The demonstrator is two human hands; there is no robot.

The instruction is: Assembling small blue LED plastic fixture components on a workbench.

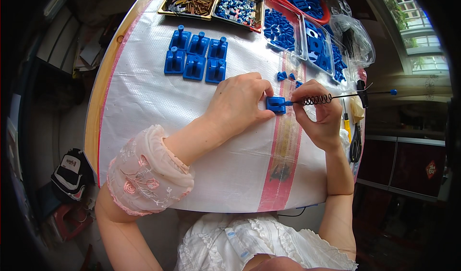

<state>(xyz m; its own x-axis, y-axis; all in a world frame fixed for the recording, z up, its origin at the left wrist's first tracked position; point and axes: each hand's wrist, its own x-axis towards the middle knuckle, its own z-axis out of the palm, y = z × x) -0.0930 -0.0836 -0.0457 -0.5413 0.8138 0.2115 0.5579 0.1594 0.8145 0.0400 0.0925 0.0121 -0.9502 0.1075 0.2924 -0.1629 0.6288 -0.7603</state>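
White woven plastic sheeting (216,170) covers the worktop I watch remotely. Along its far edge, black gold-rimmed compartments (185,15) hold brass-coloured screws (194,1) and small blue-and-white parts (236,7); farther right, clear plastic boxes (303,39) hold small blue pieces (279,29) and flat blue squares (316,45), beside a red basin (328,14) of blue parts. Right of the worktop's middle, I see the left hand (239,98) pinching a square blue block (275,104); the right hand (321,115) grips a coiled black rod (317,100), blue-tipped, at the block's right side.
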